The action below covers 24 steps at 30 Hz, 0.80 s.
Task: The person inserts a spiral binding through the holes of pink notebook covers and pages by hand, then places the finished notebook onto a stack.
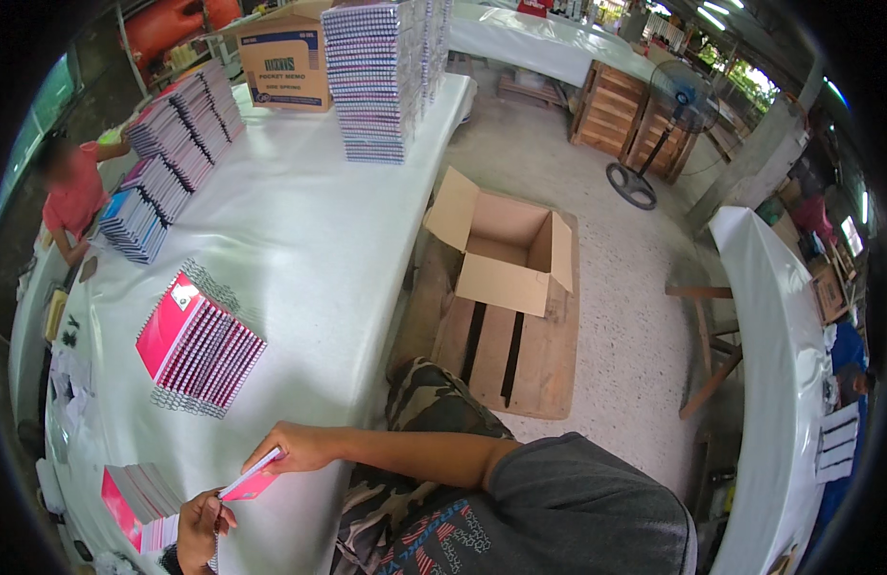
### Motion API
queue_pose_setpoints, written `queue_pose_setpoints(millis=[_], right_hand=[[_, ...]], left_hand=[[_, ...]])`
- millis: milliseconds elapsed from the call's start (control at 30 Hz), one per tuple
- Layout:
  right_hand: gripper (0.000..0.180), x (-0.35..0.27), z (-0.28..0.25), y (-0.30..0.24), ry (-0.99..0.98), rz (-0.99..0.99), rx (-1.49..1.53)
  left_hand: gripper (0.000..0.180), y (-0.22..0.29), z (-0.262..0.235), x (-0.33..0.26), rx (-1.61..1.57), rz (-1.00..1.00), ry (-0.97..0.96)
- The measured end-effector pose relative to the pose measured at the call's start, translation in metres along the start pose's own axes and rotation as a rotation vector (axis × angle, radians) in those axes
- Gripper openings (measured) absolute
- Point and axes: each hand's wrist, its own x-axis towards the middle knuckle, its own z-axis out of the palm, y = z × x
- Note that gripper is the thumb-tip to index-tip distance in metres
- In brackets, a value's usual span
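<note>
A small pink-covered notebook (250,487) is held tilted above the near part of the white-covered table. My right hand (298,448) grips its upper right end, fingers closed round the edge. At the lower left end, my left hand (202,525) is closed on the notebook's edge; a bit of what looks like wire coil shows below that hand. Beside my left hand lies a fanned pile of pink booklets (141,510) with no coils visible. Farther up the table sits a stack of pink spiral notebooks (202,340), their wire coils showing along the edges.
Tall stacks of spiral notebooks (367,86) and a printed carton (282,69) stand at the far end of the table (299,220). Blue notebooks (137,225) are piled near a person in red (74,196). On a wooden pallet (534,369) rests an open carton (506,240); a fan (654,134) stands beyond.
</note>
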Motion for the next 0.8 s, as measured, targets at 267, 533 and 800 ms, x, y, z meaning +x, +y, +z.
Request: queue_pose_setpoints(millis=[267, 533, 800], right_hand=[[0.037, 0.000, 0.002, -0.002, 0.052, -0.071, 0.014], [0.035, -0.002, -0.001, -0.007, -0.033, 0.048, 0.023], [0.033, -0.004, 0.001, -0.004, 0.023, -0.011, 0.025]], left_hand=[[0.041, -0.010, -0.004, 0.007, -0.034, 0.091, 0.039], [0.033, -0.002, -0.002, 0.004, -0.175, -0.019, -0.054], [0.026, 0.002, 0.011, -0.009, -0.076, 0.167, 0.071]])
